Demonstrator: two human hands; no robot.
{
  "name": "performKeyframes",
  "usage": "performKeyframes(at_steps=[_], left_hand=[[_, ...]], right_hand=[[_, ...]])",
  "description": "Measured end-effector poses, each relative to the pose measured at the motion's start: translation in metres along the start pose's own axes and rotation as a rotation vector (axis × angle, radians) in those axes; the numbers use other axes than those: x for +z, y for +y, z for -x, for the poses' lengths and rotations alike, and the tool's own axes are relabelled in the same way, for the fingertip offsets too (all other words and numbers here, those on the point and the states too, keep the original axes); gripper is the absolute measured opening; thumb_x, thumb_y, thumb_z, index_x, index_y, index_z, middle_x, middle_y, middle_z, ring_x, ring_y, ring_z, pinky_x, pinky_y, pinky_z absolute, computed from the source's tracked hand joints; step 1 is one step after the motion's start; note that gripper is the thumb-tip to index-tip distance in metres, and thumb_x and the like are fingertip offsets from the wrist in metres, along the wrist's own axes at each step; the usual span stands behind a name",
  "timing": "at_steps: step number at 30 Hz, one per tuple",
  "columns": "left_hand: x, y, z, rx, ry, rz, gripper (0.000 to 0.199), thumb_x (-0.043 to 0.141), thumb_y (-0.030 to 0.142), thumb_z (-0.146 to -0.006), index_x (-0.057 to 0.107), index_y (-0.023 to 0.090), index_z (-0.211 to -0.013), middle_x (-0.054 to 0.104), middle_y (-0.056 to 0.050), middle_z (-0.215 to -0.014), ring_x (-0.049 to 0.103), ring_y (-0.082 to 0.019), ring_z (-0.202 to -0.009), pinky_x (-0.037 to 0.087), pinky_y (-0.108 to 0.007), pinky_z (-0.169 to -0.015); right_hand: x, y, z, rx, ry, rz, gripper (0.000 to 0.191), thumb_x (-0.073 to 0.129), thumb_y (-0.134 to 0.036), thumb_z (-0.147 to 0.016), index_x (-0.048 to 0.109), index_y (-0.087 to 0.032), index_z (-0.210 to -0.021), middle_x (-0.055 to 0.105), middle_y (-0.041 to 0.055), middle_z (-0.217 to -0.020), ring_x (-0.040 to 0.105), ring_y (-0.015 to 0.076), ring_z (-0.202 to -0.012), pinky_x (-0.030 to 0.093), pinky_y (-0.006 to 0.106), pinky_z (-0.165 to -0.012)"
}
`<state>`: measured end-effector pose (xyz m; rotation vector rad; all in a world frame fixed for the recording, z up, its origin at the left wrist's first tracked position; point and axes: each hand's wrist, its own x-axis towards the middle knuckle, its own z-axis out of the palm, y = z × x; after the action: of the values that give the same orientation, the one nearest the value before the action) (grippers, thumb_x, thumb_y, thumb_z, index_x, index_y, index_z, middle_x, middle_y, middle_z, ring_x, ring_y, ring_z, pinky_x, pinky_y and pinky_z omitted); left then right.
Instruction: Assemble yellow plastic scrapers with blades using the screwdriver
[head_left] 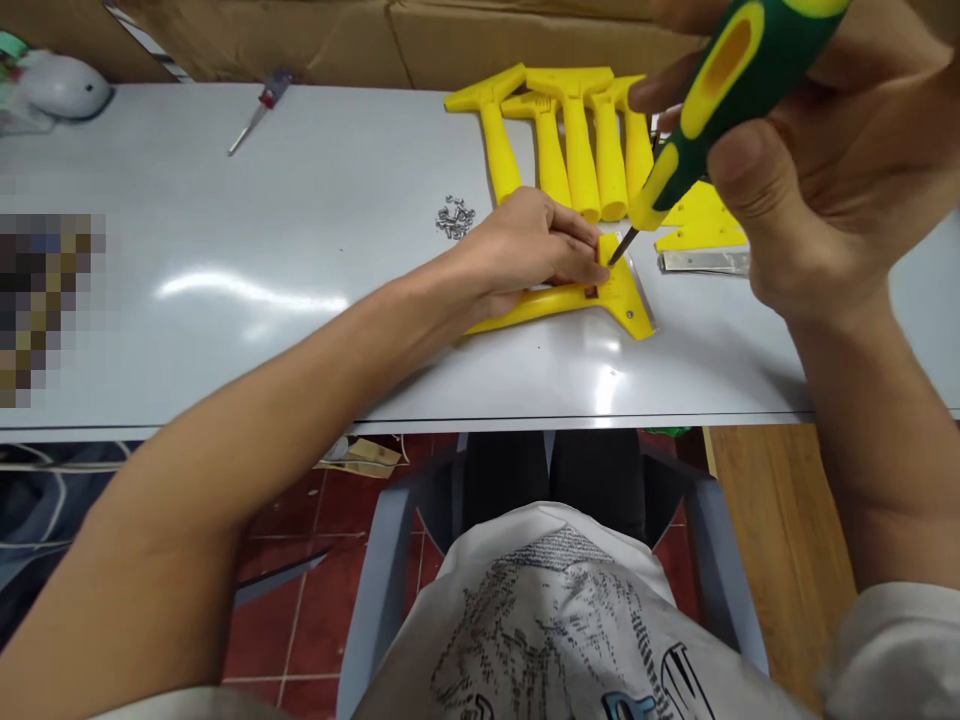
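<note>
My left hand (544, 245) is closed on a yellow scraper (624, 292) lying on the white table, with its fingers near the scraper's wide head. A thin blade edge shows along that head, and a screw sits at its lower corner. My right hand (810, 170) grips a green and yellow screwdriver (694, 160), held tilted. The screwdriver's tip meets the upper part of the scraper's head, close to my left fingertips. Whether a screw is under the tip, I cannot tell.
Several yellow scraper bodies (581, 140) lie at the back. A pile of small screws (454, 217) is left of my left hand. Yellow plates (705, 215) and metal blades (701, 262) lie at right. A small screwdriver (260, 108) rests at back left.
</note>
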<state>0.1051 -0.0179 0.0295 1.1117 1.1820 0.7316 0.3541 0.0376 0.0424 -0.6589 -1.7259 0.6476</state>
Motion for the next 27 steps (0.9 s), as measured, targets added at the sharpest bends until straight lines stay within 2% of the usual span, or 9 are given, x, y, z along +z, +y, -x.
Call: performKeyframes(at_steps=[3,5,8,11,13,15,20,24,27], left_hand=[[0.0,0.001,0.001,-0.01,0.011,0.0,0.038,0.099,-0.011,-0.073,0.077,0.014,-0.091,0.082,-0.005,-0.095,0.086,-0.027,-0.104,0.07,-0.05,-0.114],[0.0,0.002,0.001,-0.015,0.01,-0.003,0.039,0.101,-0.01,-0.071,0.077,0.014,-0.09,0.082,-0.005,-0.095,0.085,-0.027,-0.105,0.07,-0.049,-0.114],[0.0,0.002,0.001,-0.018,0.004,-0.011,0.041,0.104,-0.006,-0.069,0.076,0.016,-0.089,0.082,-0.006,-0.095,0.085,-0.028,-0.108,0.07,-0.049,-0.113],[-0.001,0.001,0.0,-0.014,-0.001,-0.007,0.038,0.104,-0.003,-0.071,0.077,0.016,-0.089,0.082,-0.006,-0.093,0.084,-0.029,-0.108,0.071,-0.049,-0.111],[-0.001,0.0,0.001,-0.003,-0.006,-0.008,0.037,0.102,-0.004,-0.072,0.077,0.015,-0.09,0.081,-0.006,-0.094,0.084,-0.028,-0.108,0.07,-0.05,-0.112],[0.0,-0.001,0.001,0.017,-0.008,-0.017,0.036,0.101,-0.005,-0.073,0.077,0.014,-0.091,0.08,-0.006,-0.095,0.084,-0.029,-0.108,0.07,-0.052,-0.113],[0.0,-0.001,0.002,0.04,-0.009,-0.038,0.037,0.102,-0.005,-0.073,0.077,0.014,-0.093,0.08,-0.005,-0.094,0.084,-0.03,-0.112,0.071,-0.051,-0.112],[0.002,0.004,0.006,0.042,-0.014,-0.028,0.038,0.104,-0.003,-0.072,0.078,0.013,-0.093,0.08,-0.005,-0.092,0.085,-0.03,-0.109,0.07,-0.05,-0.113],[0.002,0.005,0.008,0.041,-0.022,-0.038,0.033,0.102,-0.003,-0.074,0.079,0.013,-0.091,0.081,-0.004,-0.092,0.086,-0.028,-0.103,0.069,-0.051,-0.114]], right_hand=[[0.0,-0.003,-0.003,-0.406,-0.249,0.203,0.106,0.034,-0.114,-0.078,0.08,-0.051,-0.149,0.084,-0.0141,-0.137,0.089,0.0324,-0.121,0.071,0.046,-0.091],[0.006,-0.002,-0.001,-0.667,-0.188,0.239,0.099,0.055,-0.108,-0.078,0.064,-0.06,-0.164,0.083,-0.0171,-0.136,0.091,0.0286,-0.113,0.071,0.042,-0.088],[0.016,-0.005,0.006,-0.717,-0.045,0.264,0.089,0.065,-0.093,-0.089,0.057,-0.061,-0.171,0.08,-0.0158,-0.141,0.09,0.03,-0.118,0.069,0.042,-0.09],[0.02,-0.007,0.007,-0.704,-0.119,0.249,0.081,0.074,-0.061,-0.102,0.045,-0.065,-0.178,0.076,-0.0166,-0.152,0.082,0.0329,-0.14,0.07,0.044,-0.097],[0.021,-0.001,0.003,-0.755,-0.168,0.155,0.086,0.078,-0.046,-0.103,0.04,-0.071,-0.176,0.078,-0.019,-0.147,0.086,0.0259,-0.132,0.073,0.039,-0.096],[0.023,0.008,0.002,-0.668,-0.125,0.103,0.081,0.087,-0.05,-0.099,0.051,-0.068,-0.169,0.081,-0.0174,-0.136,0.09,0.0228,-0.122,0.075,0.036,-0.094],[0.033,-0.001,0.016,-0.257,-0.009,0.048,0.068,0.09,-0.077,-0.09,0.08,-0.034,-0.142,0.085,-0.0076,-0.114,0.092,0.0204,-0.104,0.077,0.034,-0.089],[0.037,-0.049,0.036,-0.049,0.032,0.069,0.033,0.085,-0.059,-0.099,0.087,-0.04,-0.126,0.084,-0.015,-0.126,0.086,0.0319,-0.132,0.07,0.047,-0.097],[0.039,-0.059,0.044,-0.004,0.101,0.071,0.034,0.083,-0.049,-0.104,0.082,-0.042,-0.138,0.084,-0.0136,-0.131,0.083,0.0311,-0.138,0.069,0.044,-0.1]])
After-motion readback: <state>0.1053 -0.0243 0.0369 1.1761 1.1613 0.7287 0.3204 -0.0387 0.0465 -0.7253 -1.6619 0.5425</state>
